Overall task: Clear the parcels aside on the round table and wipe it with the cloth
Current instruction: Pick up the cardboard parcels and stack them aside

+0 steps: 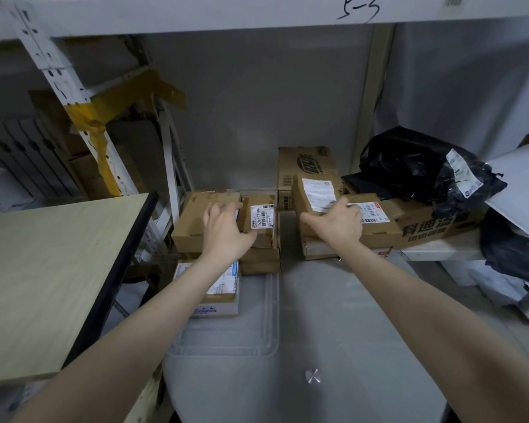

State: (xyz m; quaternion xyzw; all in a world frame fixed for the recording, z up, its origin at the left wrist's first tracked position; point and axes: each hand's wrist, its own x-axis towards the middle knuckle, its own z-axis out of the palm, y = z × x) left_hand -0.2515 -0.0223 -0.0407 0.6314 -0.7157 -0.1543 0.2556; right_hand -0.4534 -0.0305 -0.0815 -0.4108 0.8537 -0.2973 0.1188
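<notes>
Hands lay spread on parcels at twelve o'clock of the round table (333, 315): left hand (223, 230) on a brown carton (193, 221), right hand (336, 221) on a labelled box (376, 221).

Shelf beam (287, 9), overhead and well beyond both grips: handwritten "5-3" in black marker; a small barcode sticker further right, too small to read.

Small carton (258, 216), just right of the left grip (223, 230): white label reading "S00 E72 044" beside a barcode; the finer print is illegible.

Long carton (428, 227), right of the right grip (336, 221): large printed Chinese characters, "科迪油" as best I can tell, with a smaller line below that is unreadable.

Labelled box (376, 213), touching the right grip: barcodes and digits, blurred.

Upright carton (309, 163), behind the right grip: bold logo, not legible.
</notes>
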